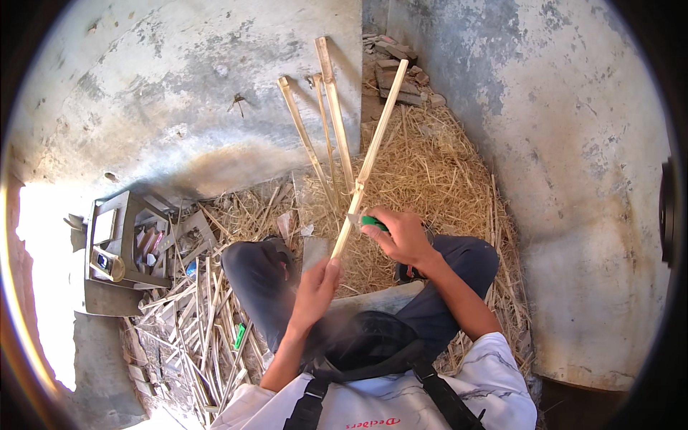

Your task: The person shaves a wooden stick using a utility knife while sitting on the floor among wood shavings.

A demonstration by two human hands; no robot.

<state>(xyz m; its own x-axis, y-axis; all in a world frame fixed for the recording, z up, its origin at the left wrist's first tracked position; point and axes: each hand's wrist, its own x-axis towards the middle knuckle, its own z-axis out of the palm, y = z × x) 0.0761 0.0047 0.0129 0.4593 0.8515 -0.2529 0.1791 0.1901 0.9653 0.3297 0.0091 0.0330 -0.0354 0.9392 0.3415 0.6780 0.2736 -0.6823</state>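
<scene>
A long pale bamboo strip [373, 152] slants up and away from my lap, with a node partway along it. My left hand [317, 287] is closed round its near end. In my right hand [403, 235] is a green-handled knife [375, 222], the fingers wrapped about the handle. Its short blade [353, 218] meets the strip between the node and my left hand. Whether the edge has bitten into the bamboo is too small to tell.
Several bamboo pieces [337, 115] lean on the wall ahead. Straw-like shavings [423, 168] cover the floor, with bricks [401, 89] in the far corner. Split sticks [193, 322] and a green object [239, 336] lie at left, near a wooden stool [115, 279]. Walls rise ahead and at right.
</scene>
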